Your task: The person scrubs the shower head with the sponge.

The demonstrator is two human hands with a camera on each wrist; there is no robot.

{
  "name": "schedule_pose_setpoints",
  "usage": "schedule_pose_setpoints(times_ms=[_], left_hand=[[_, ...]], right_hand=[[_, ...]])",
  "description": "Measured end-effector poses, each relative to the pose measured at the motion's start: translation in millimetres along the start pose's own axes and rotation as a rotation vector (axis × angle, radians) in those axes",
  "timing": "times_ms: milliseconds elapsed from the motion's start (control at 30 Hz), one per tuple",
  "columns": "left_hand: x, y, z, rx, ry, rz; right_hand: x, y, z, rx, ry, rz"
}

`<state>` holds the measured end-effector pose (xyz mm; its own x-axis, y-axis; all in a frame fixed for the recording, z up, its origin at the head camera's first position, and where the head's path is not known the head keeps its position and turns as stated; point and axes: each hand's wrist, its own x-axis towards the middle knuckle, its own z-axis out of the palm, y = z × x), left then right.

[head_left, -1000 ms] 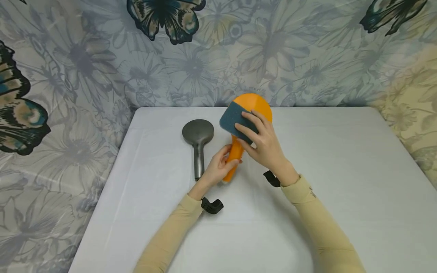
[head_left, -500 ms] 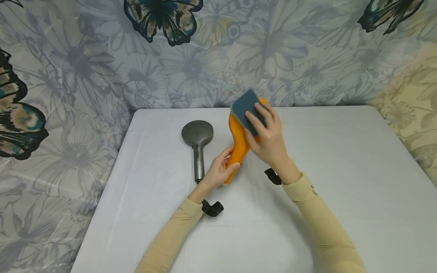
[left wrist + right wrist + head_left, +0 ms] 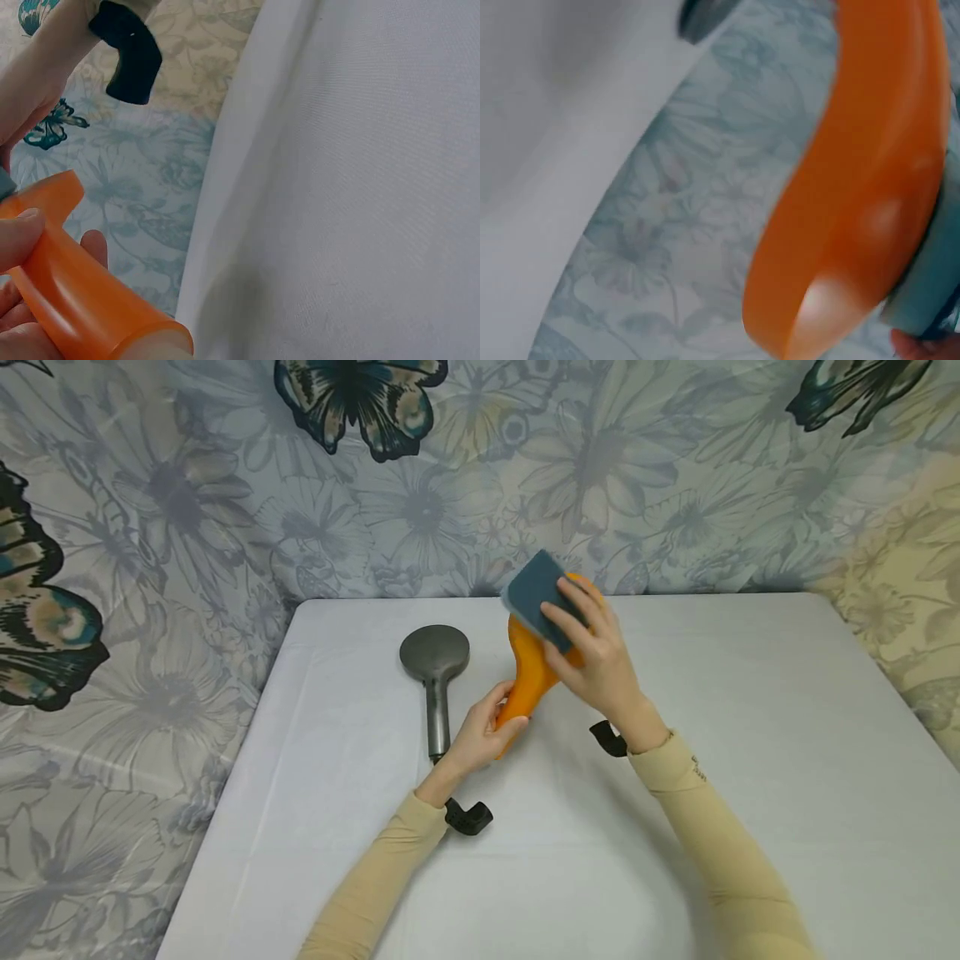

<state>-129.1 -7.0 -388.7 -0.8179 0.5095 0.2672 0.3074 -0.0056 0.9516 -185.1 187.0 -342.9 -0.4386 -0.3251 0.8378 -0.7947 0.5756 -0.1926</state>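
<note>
Orange, glossy shower head (image 3: 531,670) curves against a blue sponge (image 3: 536,593).

i can count one left hand (image 3: 478,732) and one right hand (image 3: 606,664), two sleeves (image 3: 381,872), two black wrist cameras (image 3: 470,819), one sponge (image 3: 531,597), one orange handled tool (image 3: 531,672), one grey shower head (image 3: 435,652), one surface (image 3: 570,885), and at least three printed butterflies (image 3: 363,402) around me.

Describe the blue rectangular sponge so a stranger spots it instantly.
Above the white cloth-covered table, the left hand grips a glossy orange round-headed tool. Against its head, the right hand holds the blue rectangular sponge. Unlike that tool and the grey round-headed tool lying nearby, the sponge has straight edges and no handle.
</note>
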Motion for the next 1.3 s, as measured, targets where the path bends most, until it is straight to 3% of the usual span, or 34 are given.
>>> schedule_pose_setpoints(times_ms=[100, 200, 267, 333, 500, 600, 700, 800, 967, 1033, 1133, 1300], left_hand=[[-0.1, 0.4, -1.5, 0.000, 0.000, 0.005], [-0.3, 0.0, -3.0, -0.012, 0.002, 0.001], [-0.6, 0.1, -4.1, -0.030, 0.007, -0.011], [-0.4, 0.0, -5.2, -0.050, 0.013, -0.026], [0.2, -4.4, -7.0, -0.127, 0.017, -0.042], [0.6, -12.7, -7.3, -0.179, 0.001, -0.040], [2.0, -23.9, -7.2, -0.215, -0.026, -0.039], [3.0, -33.1, -8.0, -0.240, -0.057, -0.035], [1.5, -34.0, -11.4, -0.260, -0.088, -0.034], [0.5, -32.2, -12.1, -0.255, -0.089, -0.035], [0.0, -30.6, -12.3, -0.254, -0.079, -0.034], [1.3, -30.6, -13.9, -0.297, -0.044, -0.022]], right_hand=[[7.0, 12.3, -6.4, 0.000, 0.090, 0.192], [7.4, 16.7, -8.5, -0.029, 0.128, 0.269], [3.3, 12.7, -5.8, -0.044, 0.111, 0.231], [-3.3, 3.8, -0.4, -0.048, 0.070, 0.139], [-25.3, -20.2, 9.8, -0.052, -0.132, -0.154], [-31.7, -23.5, 9.2, -0.041, -0.198, -0.259], [-28.0, -14.6, 4.3, -0.013, -0.147, -0.208], [-17.9, 1.2, -2.8, 0.016, -0.035, -0.084], [-3.2, 21.0, -13.4, 0.042, 0.109, 0.143], [-1.6, 21.6, -13.9, 0.035, 0.141, 0.183], [-6.1, 13.2, -10.2, 0.009, 0.140, 0.154], [-24.5, -11.7, 0.6, -0.030, 0.022, -0.054]])
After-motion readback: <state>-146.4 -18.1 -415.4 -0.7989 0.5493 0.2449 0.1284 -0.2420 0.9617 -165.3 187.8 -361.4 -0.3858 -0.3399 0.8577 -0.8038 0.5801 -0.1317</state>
